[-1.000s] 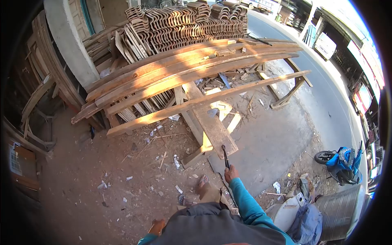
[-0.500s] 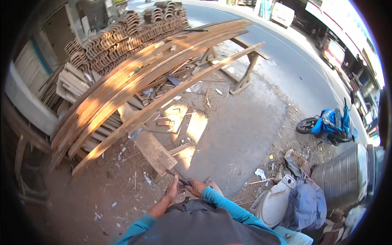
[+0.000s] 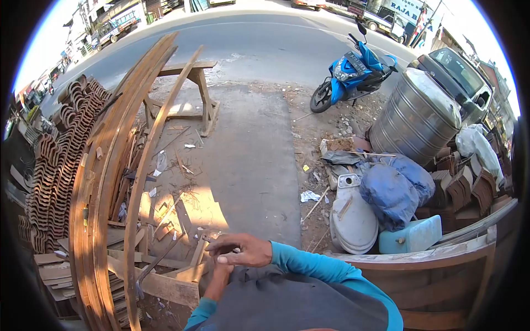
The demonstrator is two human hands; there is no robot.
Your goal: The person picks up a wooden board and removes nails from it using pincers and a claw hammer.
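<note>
My right hand (image 3: 245, 250) reaches leftward in front of my body, its fingers bent and closed. At its fingertips shows the small dark end of a thin object (image 3: 207, 238), too small to name. Directly beneath is my left hand (image 3: 222, 271), touching the right one; its fingers are mostly hidden behind it. Just left of both hands lies a wooden board (image 3: 175, 291), with another piece of wood (image 3: 197, 255) rising beside my fingers. Long planks (image 3: 105, 182) rest further left, and one narrow plank (image 3: 144, 157) lies apart from them.
A wooden trestle (image 3: 204, 91) holds up the planks' far end. Stacked roof tiles (image 3: 63, 160) stand at the left. On the right are a toilet (image 3: 353, 220), a blue plastic bundle (image 3: 395, 190), a light-blue container (image 3: 411, 236), a metal tank (image 3: 414, 118) and a blue motorbike (image 3: 353, 71).
My view has swung right. My right hand has moved over my left, which it now largely covers. The dark-handled tool seen between my hands earlier no longer shows clearly.
</note>
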